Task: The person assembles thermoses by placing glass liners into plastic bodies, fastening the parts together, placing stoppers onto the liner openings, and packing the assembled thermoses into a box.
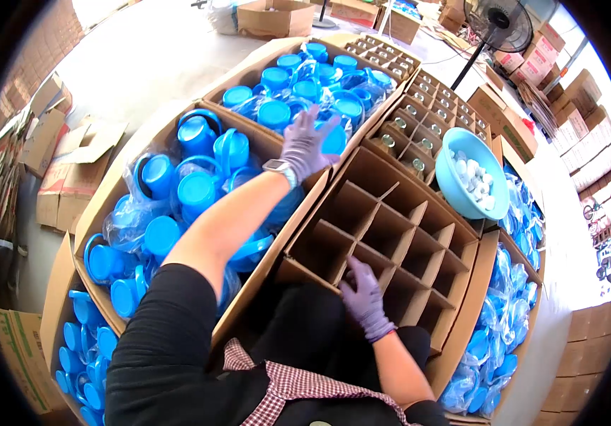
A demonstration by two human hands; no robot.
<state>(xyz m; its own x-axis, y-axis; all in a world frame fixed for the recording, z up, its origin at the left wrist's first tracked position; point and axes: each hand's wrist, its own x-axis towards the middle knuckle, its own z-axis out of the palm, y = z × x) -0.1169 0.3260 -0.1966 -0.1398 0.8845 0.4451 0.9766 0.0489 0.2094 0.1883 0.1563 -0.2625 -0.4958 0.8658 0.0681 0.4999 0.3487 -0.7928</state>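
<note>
Through the head camera I see the left hand (307,147), nearer the blue cups, fingers apart, one blue cup (332,140) right of its palm, long axis unclear; my right hand (367,305) meets one divided carton (373,167), grip untellable. Beyond: one basin (449,177), one fan (498,27), cups beyond counting.

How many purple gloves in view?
2: one on the left hand, fingers spread over the blue plastic pieces; one on the right hand, by the cardboard dividers. No others visible.
</note>
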